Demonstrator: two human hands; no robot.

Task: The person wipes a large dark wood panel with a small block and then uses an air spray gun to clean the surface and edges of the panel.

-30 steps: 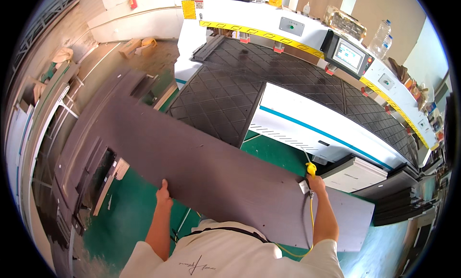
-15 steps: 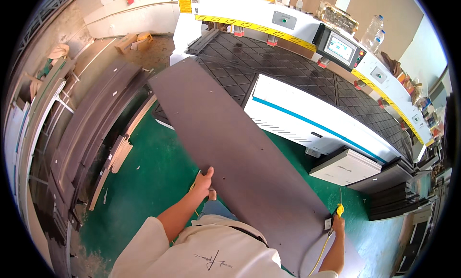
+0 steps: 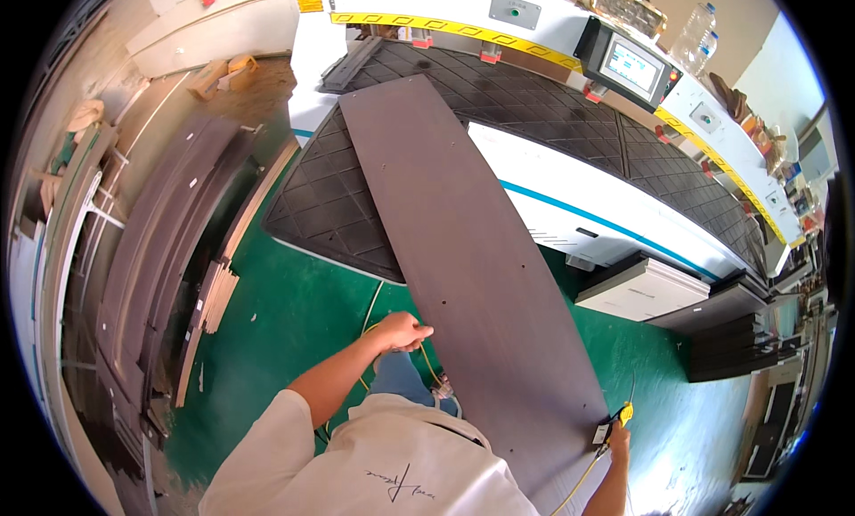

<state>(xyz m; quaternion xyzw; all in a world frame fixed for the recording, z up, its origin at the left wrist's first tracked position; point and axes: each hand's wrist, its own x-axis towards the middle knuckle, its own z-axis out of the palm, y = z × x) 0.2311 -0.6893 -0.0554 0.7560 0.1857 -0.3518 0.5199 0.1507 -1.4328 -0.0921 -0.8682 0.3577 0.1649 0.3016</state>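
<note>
A long brown panel (image 3: 481,276) with several small dark holes slants from the black machine table down past my right side. Its far end lies over the table's left part. My left hand (image 3: 405,332) is closed at the panel's left edge, with the fingertips partly hidden there. In my right hand (image 3: 619,438) is a yellow and black air blow gun (image 3: 624,415), held by the panel's right edge. A thin nozzle points away from me, and a yellow hose (image 3: 574,486) runs back from the gun across the panel.
Ahead stands a white machine with a black gridded table (image 3: 329,200) and a control screen (image 3: 631,66). Brown panels (image 3: 160,249) and light wood strips (image 3: 220,302) lie at the left. Pale stacked boards (image 3: 646,289) stand at the right on the green floor (image 3: 285,293).
The panel's far end has swung right, baring more of the black table's left part. My left hand has shifted right with the panel's edge. The blow gun has moved slightly down and left.
</note>
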